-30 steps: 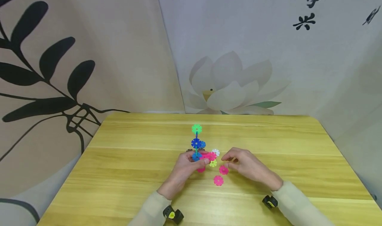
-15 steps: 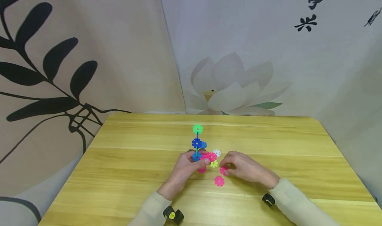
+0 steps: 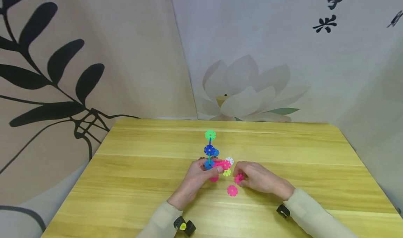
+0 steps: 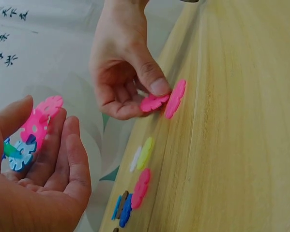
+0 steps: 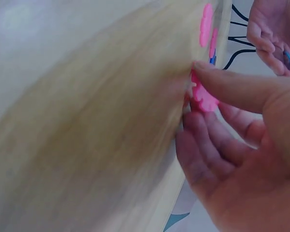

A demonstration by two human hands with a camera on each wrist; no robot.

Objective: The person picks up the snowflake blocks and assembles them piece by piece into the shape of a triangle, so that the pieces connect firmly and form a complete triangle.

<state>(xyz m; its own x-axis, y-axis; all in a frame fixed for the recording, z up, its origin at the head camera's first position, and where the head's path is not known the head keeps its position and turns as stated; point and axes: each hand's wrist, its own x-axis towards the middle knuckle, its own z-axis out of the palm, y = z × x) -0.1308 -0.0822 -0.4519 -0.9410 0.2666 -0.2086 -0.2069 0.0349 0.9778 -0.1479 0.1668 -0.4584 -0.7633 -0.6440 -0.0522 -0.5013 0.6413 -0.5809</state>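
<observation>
My left hand (image 3: 193, 182) holds a joined chain of plastic snowflake discs between thumb and fingers. In the head view the chain rises from a light blue disc through a dark blue disc (image 3: 209, 150) to a green disc (image 3: 210, 135) at the top. Two pink discs (image 4: 34, 126) branch off it beside the left thumb. Across from it, my right hand (image 3: 261, 178) pinches a single pink disc (image 5: 205, 98) between thumb and fingers, low over the table. Another pink disc (image 3: 232, 190) lies flat just in front of the right fingertips.
Loose discs lie between and behind the hands: a yellow disc (image 3: 227, 172), a white disc (image 3: 230, 160), a pink disc (image 3: 214, 179) and several blue and brown ones. The wooden table (image 3: 141, 182) ends at a printed backdrop (image 3: 252, 38).
My right hand's fingers have come down on a pink disc lying on the table and now pinch it, tilted. The left hand keeps its hold on the chain, hardly moving.
</observation>
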